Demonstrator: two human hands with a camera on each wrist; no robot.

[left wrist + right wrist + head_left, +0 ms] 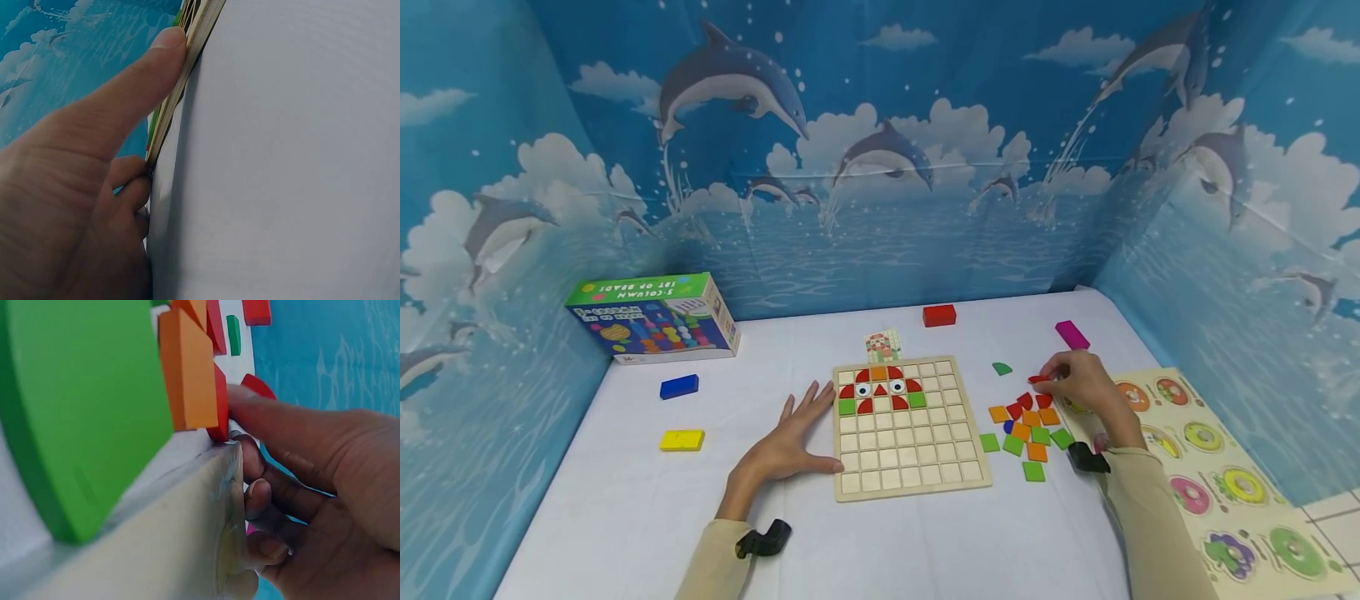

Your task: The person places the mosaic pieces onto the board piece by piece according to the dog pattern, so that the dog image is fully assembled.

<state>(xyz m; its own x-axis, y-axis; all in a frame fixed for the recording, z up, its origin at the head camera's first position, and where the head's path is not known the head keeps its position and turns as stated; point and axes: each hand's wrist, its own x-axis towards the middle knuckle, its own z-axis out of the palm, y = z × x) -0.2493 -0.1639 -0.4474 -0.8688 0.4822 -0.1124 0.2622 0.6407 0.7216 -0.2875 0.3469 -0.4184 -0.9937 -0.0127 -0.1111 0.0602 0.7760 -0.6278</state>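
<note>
I'm seeing a dolphin backdrop (pixel 880 242) filling the rear and both sides, and a white tablecloth (pixel 910 546) is covering the work surface. A food puzzle board (pixel 1262 518) is lying at right. The wooden grid board (pixel 891 458) is sitting mid-table, and a bead-set box (pixel 658 325) is standing far left. On my feed the left hand (pixel 786 446) is resting wide, fingers spread, thumb touching the grid board's left edge. The right hand (pixel 1086 387) is pinching narrowly, thumb and finger on one red piece (pixel 1039 379), just beyond the loose pile and near the food board's far corner. A red block (pixel 940 315) is sitting at the back, a magenta block (pixel 1072 335) back right, a yellow block (pixel 682 440) and a blue block (pixel 680 387) left. A pattern card (pixel 883 345) is lying just behind the grid board. In the grid's far rows, two eye tiles (pixel 862 389) are flanking a red triangle (pixel 880 391), with an orange square (pixel 879 373) above. Loose orange, green and red tiles (pixel 1033 472) are scattering right of the grid; a green quarter piece (pixel 1002 367) is lying apart.
</note>
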